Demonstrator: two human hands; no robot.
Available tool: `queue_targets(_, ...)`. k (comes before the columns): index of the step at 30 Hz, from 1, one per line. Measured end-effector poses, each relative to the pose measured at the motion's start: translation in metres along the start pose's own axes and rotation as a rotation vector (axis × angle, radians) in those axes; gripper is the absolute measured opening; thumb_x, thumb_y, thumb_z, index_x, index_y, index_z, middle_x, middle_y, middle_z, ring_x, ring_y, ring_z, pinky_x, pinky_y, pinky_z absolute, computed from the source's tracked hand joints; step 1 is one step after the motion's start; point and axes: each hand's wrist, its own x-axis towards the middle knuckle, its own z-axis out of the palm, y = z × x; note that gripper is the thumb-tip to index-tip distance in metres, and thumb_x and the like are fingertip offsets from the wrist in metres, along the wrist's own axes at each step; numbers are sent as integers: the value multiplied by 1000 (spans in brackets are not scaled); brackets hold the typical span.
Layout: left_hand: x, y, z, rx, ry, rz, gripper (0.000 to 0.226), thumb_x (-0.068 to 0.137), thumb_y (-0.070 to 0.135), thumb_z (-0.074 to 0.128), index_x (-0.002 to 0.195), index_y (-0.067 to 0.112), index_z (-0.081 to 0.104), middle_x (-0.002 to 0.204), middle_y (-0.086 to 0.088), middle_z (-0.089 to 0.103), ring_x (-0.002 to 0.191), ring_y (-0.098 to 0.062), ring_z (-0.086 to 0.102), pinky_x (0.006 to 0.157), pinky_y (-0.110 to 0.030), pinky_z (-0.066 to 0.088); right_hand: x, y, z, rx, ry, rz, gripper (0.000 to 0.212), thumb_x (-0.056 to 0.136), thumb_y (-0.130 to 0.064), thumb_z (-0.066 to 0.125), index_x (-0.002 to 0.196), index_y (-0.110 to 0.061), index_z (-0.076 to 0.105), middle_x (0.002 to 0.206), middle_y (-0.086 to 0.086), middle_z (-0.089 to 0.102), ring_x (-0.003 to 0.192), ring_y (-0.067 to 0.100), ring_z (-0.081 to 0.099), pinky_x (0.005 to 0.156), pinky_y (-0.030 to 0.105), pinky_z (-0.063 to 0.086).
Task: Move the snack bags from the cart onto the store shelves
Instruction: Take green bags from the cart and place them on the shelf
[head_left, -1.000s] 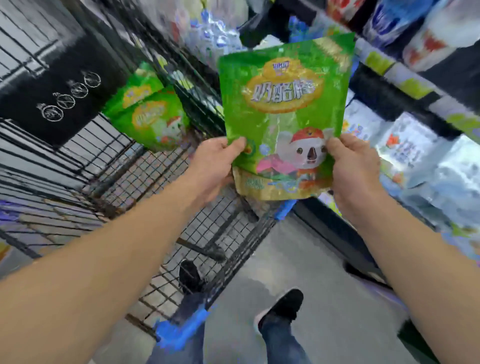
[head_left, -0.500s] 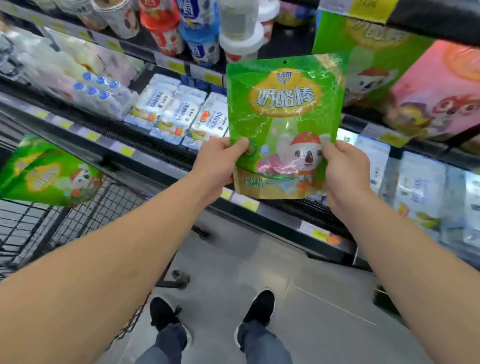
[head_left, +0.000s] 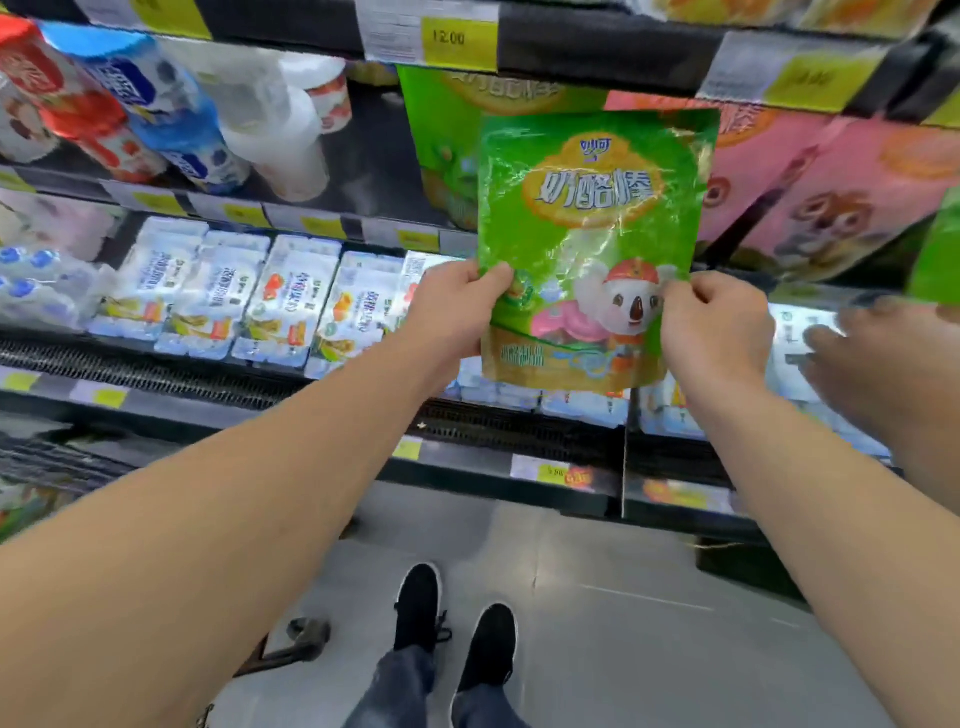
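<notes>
Item: one glossy green foil snack bag with a koala print (head_left: 597, 244), which I pinch upright by its lower corners, left hand (head_left: 452, 312) and right hand (head_left: 719, 327) gripping, label outward, before the matching green bags on the shelf (head_left: 441, 140), presumably to face it correctly.

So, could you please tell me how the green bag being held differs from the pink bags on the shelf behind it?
The held green bag has a koala in a red cap; the pink bags show a brown animal. The green bag is upright in the air, pinched by the left hand and right hand; the pink bags lean on the shelf, untouched. Both carry an orange emblem near the top.
</notes>
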Motion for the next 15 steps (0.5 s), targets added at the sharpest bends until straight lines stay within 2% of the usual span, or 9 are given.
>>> queue_targets(2,12,7,10,28,-14,16,27,96,27,57,72,16,64,81,-8,66,70,-23,63,74,-57,57,8,0,-3,-50,55,-6,34,90,-23,49,61,-7,44,60,2,44,68,28,40,60,34,20)
queue_targets(6,36,22,29,3,-35,55,24,97,20,55,73,15,62,73,-3,65,58,-15,64,62,-36,59,28,-2,8,67,184,116,29,90,-24,51,63,-13,49,62,-1,43,69,24,37,61,31,27)
queue_targets(7,40,25,33,2,-38,71,26,96,19,56,70,15,61,73,-5,64,59,-17,62,62,-36,58,32,-2,11,115,208,148,28,90,-25,52,64,-14,53,63,-2,46,69,23,37,62,32,30)
queue_targets(10,53,30,39,18,-12,141,28,84,27,65,58,17,66,75,-8,62,71,-20,58,76,-49,56,45,-6,17,226,261,205,17,88,-28,57,80,-19,69,76,4,54,74,26,39,66,34,38)
queue_targets(12,60,33,43,66,16,204,28,75,40,64,60,16,69,71,-10,60,70,-20,56,78,-54,55,50,-11,19,325,296,237,17,85,-33,60,74,-23,69,74,4,59,71,29,45,65,36,44)
queue_targets(14,68,36,48,193,50,304,47,69,51,56,70,4,65,67,-19,55,66,-21,51,73,-52,55,61,-13,21,449,334,276,20,76,-35,59,61,-26,69,71,4,69,69,32,63,67,41,53)
queue_targets(15,72,36,50,256,47,370,52,70,51,52,70,0,62,66,-23,54,64,-23,48,68,-49,52,67,-13,22,533,337,288,23,74,-32,56,55,-27,67,68,6,70,65,31,66,63,43,54)
